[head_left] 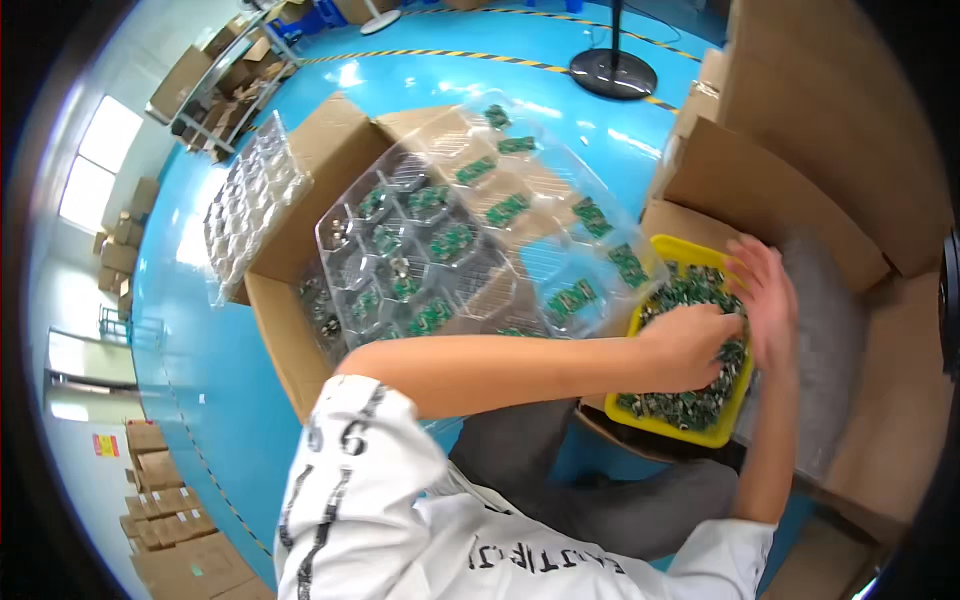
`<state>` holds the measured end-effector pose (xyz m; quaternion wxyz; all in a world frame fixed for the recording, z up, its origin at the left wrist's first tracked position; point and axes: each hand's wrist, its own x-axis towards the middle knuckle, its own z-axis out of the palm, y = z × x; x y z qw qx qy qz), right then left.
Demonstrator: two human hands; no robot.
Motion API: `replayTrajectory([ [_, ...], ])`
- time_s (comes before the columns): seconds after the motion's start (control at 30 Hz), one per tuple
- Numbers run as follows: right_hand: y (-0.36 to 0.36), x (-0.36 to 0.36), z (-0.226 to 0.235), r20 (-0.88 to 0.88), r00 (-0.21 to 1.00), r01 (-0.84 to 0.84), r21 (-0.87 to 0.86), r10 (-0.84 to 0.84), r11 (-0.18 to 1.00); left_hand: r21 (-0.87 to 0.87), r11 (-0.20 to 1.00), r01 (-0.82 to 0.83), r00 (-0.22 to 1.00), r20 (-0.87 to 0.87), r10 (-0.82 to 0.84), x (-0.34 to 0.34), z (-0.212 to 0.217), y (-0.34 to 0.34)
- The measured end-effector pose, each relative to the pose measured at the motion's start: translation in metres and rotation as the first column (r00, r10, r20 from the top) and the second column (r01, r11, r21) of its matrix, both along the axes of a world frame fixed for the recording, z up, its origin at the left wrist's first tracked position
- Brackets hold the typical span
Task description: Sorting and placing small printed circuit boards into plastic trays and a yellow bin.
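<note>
A yellow tray full of small green circuit boards sits in front of me on the right. My left hand reaches across into it, fingers curled down among the boards; whatever they hold is hidden. Over the tray's right rim is my right hand, its fingers stretched out and slightly blurred, with nothing visible in them. A clear plastic blister tray lies tilted to the left of the yellow tray. Green circuit boards sit in many of its pockets, some singly and some in small heaps.
An open cardboard box stands under the blister tray, with another clear blister sheet at its left. Large open cardboard boxes rise on the right, one holding greyish plastic. A black round stand base rests on the blue floor.
</note>
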<state>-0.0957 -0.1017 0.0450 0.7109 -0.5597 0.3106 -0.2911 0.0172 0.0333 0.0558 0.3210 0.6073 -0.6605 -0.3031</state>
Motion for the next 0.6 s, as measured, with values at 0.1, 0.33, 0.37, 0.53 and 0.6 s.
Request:
replayTrajectory([
  [0.1, -0.003, -0.059, -0.033, -0.042, 0.993, 0.106, -0.091, -0.110, 0.990, 0.072, 0.994, -0.077, 0.990, -0.110, 0.085, -0.012, -0.008, -0.032],
  [0.33, 0.017, -0.072, -0.057, -0.252, 0.944, 0.138, -0.279, -0.211, 0.950, -0.001, 0.999, 0.034, 0.988, 0.152, -0.034, -0.006, 0.018, -0.010],
  [0.37, 0.017, -0.066, -0.061, -0.342, 0.907, 0.097, -0.398, -0.246, 0.912, -0.096, 0.995, -0.005, 0.998, 0.065, 0.011, 0.011, 0.030, 0.014],
  [0.53, 0.013, -0.019, -0.046, -0.270, 0.930, 0.023, -0.633, -0.249, 0.774, -0.270, 0.634, -0.725, 0.646, 0.053, 0.762, 0.119, 0.063, 0.139],
  [0.6, 0.031, 0.035, -0.028, -0.191, 0.981, -0.071, -0.539, -0.039, 0.839, -0.217, 0.494, -0.842, 0.399, 0.366, 0.841, 0.165, 0.058, 0.198],
])
